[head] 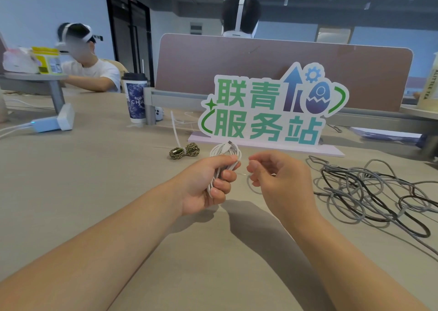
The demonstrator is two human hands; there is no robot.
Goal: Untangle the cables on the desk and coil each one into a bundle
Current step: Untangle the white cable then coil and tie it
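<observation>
My left hand [203, 185] grips a white cable [225, 150] coiled into a bundle, with its plug end sticking up above my fingers. Just to its right, my right hand [279, 180] has curled fingers and seems to pinch a thin pale tie that loops faintly under it. A green-patterned cable [184, 150] lies bundled on the desk behind my left hand, bound with a long white tie [175, 130]. On the right of the desk, grey and black cables [369, 192] lie in a loose tangle.
A green-lettered sign [267, 111] on a flat base stands just behind my hands. A paper cup [136, 97] and a white charger [51, 123] sit at the left. Another person [87, 69] sits at the far left. A desk divider [284, 69] closes the back.
</observation>
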